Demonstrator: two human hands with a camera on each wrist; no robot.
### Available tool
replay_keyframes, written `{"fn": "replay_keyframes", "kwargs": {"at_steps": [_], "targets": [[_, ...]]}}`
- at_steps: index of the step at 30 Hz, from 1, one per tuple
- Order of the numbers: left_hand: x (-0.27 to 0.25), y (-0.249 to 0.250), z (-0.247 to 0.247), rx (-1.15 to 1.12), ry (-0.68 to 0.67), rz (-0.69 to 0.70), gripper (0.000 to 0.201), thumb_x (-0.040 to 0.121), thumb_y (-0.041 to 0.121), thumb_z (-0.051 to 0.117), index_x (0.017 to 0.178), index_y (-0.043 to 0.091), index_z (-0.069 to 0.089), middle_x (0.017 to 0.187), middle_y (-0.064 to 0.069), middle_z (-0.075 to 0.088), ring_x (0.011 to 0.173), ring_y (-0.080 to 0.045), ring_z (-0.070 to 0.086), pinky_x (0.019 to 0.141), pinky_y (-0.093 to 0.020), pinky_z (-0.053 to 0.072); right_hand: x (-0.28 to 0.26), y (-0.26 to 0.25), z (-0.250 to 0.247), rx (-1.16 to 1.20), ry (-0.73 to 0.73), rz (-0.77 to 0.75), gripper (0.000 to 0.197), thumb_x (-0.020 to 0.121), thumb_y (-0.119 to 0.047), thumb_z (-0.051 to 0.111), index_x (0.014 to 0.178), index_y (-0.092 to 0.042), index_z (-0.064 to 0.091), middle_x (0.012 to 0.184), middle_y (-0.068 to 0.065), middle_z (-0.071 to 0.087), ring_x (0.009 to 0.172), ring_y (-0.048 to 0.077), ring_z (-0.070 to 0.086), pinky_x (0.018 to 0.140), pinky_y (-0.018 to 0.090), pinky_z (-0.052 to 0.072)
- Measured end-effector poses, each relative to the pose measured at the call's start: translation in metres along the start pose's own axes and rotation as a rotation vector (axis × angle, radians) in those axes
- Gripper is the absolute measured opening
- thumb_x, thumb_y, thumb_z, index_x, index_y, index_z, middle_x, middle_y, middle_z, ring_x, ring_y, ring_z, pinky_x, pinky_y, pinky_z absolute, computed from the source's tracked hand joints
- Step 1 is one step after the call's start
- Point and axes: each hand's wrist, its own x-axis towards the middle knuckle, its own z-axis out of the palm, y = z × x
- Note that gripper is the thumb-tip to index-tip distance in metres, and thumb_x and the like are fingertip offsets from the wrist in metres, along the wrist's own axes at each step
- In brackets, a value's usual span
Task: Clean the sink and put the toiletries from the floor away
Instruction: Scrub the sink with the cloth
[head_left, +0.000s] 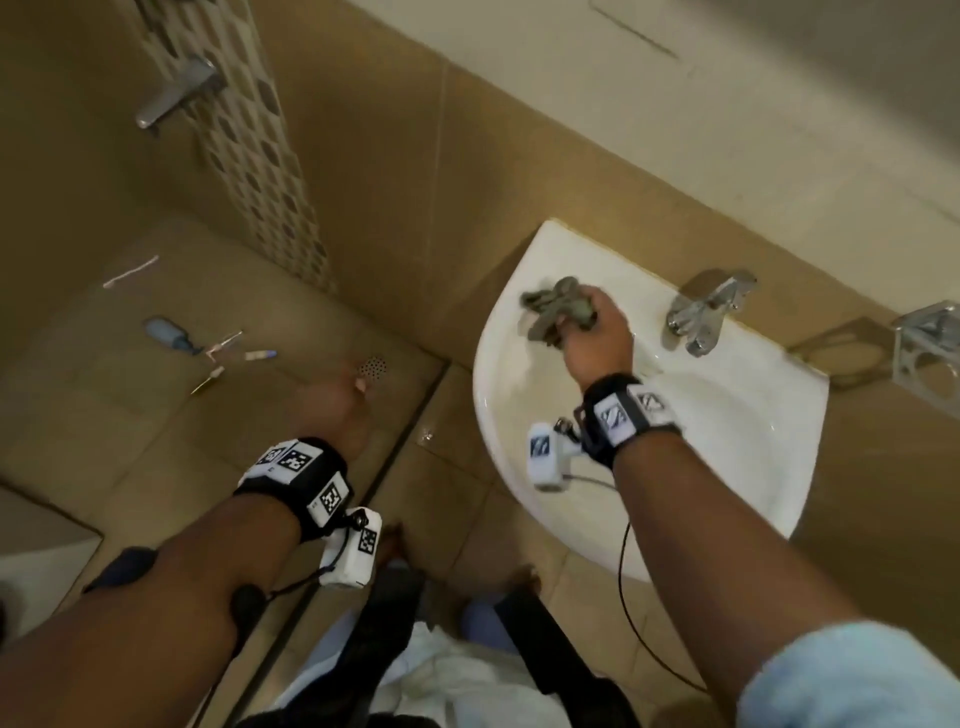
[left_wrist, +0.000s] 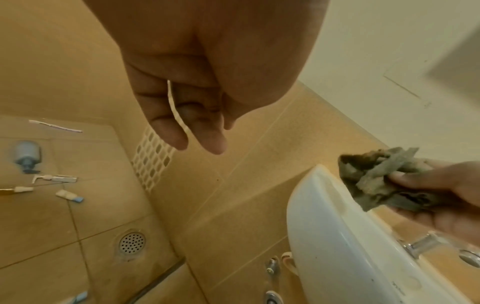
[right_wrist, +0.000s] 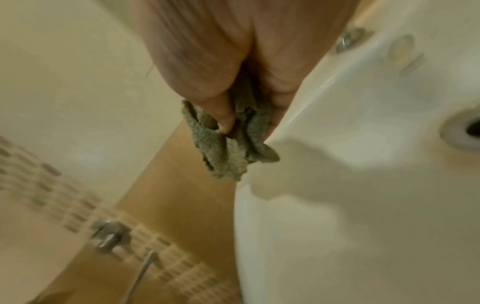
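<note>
The right hand (head_left: 592, 332) clenches a crumpled grey-green cloth (head_left: 556, 309) at the white ceramic sink (head_left: 769, 415) rim, the left hand (left_wrist: 197, 98) hangs relaxed, and scattered toiletries (head_left: 208, 343) on the floor risk being stepped on.

One sink (head_left: 524, 467), one cloth (head_left: 553, 312), two taps (head_left: 706, 312), five toiletries (head_left: 171, 335)
</note>
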Motion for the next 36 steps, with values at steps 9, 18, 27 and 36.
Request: {"fn": "replay_keyframes", "kwargs": {"at_steps": [9,18,27,36], "targets": [[-0.045,0.015,0.027,-0.124,0.103,0.051,0.044,0.101,0.01,0.04,0.142,0.022,0.051,0.125,-0.006,0.07,0.113,-0.033,0.065,0.096,-0.034,0.048,-0.01,0.006,0.041,-0.393,-0.448,-0.126,0.042,0.08,-0.021,0.051,0.119,-0.028,0.065,0.113,0.014,0.063,0.097,0.033,0.062,0.089,0.031,0.048],[-0.119,0.065,0.067,-0.159,0.067,0.047,0.057,0.083,0.029,0.041,0.138,0.028,0.055,0.134,-0.007,0.063,0.121,-0.029,0.06,0.101,-0.031,0.045,-0.156,0.072,-0.033,-0.761,-0.629,-0.629,0.025,0.088,-0.026,0.063,0.111,-0.019,0.068,0.121,0.007,0.045,0.103,0.03,0.049,0.079,0.038,0.052],[-0.181,0.095,0.117,-0.076,0.052,0.058,0.051,0.094,0.011,0.042,0.143,0.023,0.045,0.142,-0.008,0.052,0.125,-0.031,0.055,0.106,-0.04,0.045,-0.171,0.19,-0.179,-0.868,-0.652,-0.708,0.009,0.077,-0.02,0.071,0.084,-0.024,0.073,0.106,-0.002,0.058,0.089,0.021,0.054,0.071,0.034,0.051],[-0.175,0.102,0.101,-0.029,0.059,0.129,0.055,0.096,0.013,0.043,0.15,0.019,0.035,0.15,-0.009,0.044,0.133,-0.03,0.049,0.107,-0.041,0.042,-0.087,0.2,-0.286,-0.767,-0.487,-0.071,0.011,0.081,-0.015,0.067,0.086,-0.024,0.069,0.093,0.002,0.066,0.093,0.027,0.063,0.08,0.031,0.049]]}}
